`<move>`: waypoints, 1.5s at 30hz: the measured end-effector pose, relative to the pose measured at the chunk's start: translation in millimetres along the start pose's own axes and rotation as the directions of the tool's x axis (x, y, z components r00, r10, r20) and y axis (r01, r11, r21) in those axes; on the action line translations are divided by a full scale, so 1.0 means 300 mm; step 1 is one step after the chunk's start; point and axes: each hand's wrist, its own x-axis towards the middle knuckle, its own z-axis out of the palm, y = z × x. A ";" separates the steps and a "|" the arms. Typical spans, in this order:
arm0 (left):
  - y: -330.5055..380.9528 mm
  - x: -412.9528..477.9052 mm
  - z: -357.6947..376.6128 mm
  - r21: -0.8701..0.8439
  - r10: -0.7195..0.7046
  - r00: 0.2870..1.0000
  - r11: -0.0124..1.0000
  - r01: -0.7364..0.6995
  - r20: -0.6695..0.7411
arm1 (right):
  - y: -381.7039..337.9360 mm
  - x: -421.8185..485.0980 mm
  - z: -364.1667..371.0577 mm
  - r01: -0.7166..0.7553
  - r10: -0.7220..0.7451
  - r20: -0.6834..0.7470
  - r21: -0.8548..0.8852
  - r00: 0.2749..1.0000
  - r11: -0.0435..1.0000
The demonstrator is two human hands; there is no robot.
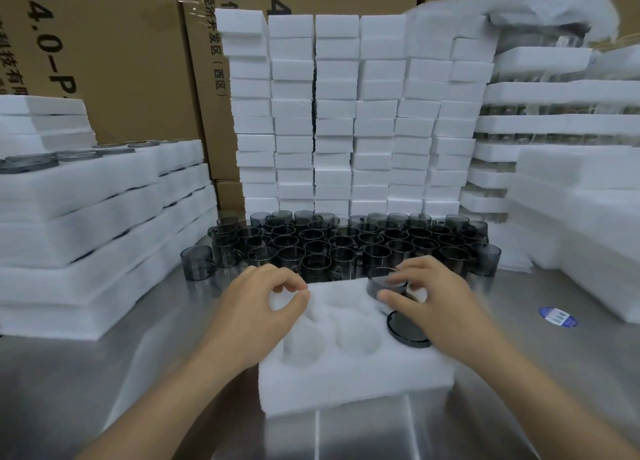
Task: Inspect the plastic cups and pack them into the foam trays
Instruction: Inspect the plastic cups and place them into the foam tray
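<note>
Fingertips (415, 267) of right hand (438, 295) curl round a dark plastic cup (382, 282), roughly upright, just above the foam tray's (346, 380) far-right pocket, so the drop is straight down. Left hand (258, 307) looks to pinch the tray's far-left corner. Seated cup (408, 333) fills the tray's near-right pocket.

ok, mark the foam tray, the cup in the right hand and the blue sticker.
foam tray (353, 387), head view, front wall.
held cup (376, 284), head view, dark side wall.
blue sticker (558, 317), head view, its middle.
</note>
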 end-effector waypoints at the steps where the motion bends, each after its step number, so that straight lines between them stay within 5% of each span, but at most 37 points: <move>1: -0.002 0.000 0.001 -0.001 0.000 1.000 1.000 0.000 0.001 | 0.007 0.003 0.003 0.005 -0.004 -0.029 0.028 1.000 1.000; 4: -0.003 0.002 0.001 -0.002 0.006 1.000 1.000 -0.006 0.006 | 0.012 0.011 -0.014 0.036 -0.013 -0.163 0.139 0.986 0.990; 9: -0.008 0.006 0.000 0.000 0.000 1.000 1.000 0.000 0.014 | 0.018 0.013 -0.003 -0.059 0.059 -0.004 -0.013 0.998 0.998; 13: -0.010 0.010 -0.004 -0.027 -0.006 1.000 1.000 0.006 0.017 | 0.004 0.013 -0.015 0.015 -0.009 -0.206 0.030 0.978 0.999; 18: -0.020 0.023 0.002 -0.165 -0.050 0.998 0.985 0.044 -0.028 | 0.014 0.020 0.000 -0.110 0.112 0.057 -0.051 0.992 0.993; 22: -0.060 0.056 0.011 -0.260 -0.124 0.980 0.962 0.080 -0.157 | 0.014 0.020 -0.010 -0.063 0.062 -0.126 0.000 0.990 0.998; 27: -0.209 0.080 -0.001 -0.248 -0.290 0.918 0.942 0.225 -0.269 | 0.027 0.029 0.001 -0.159 0.160 0.065 -0.017 0.985 0.987; 31: -0.289 0.097 -0.007 -0.310 -0.485 0.785 0.870 0.384 -0.386 | 0.025 0.029 0.000 -0.067 0.063 -0.054 -0.068 0.997 0.995; 34: -0.305 0.128 0.000 -0.149 -0.447 0.809 0.893 0.424 -0.382 | -0.006 0.019 0.006 -0.014 0.003 -0.164 -0.066 0.986 0.998; 38: -0.336 0.195 0.006 -0.004 -0.391 0.821 0.904 0.428 -0.417 | -0.002 0.020 0.023 -0.144 0.148 0.088 -0.044 0.985 0.989; 45: -0.381 0.265 0.025 0.118 -0.482 0.762 0.807 0.578 -0.433 | 0.016 0.029 0.027 -0.139 0.141 0.084 -0.034 0.986 0.990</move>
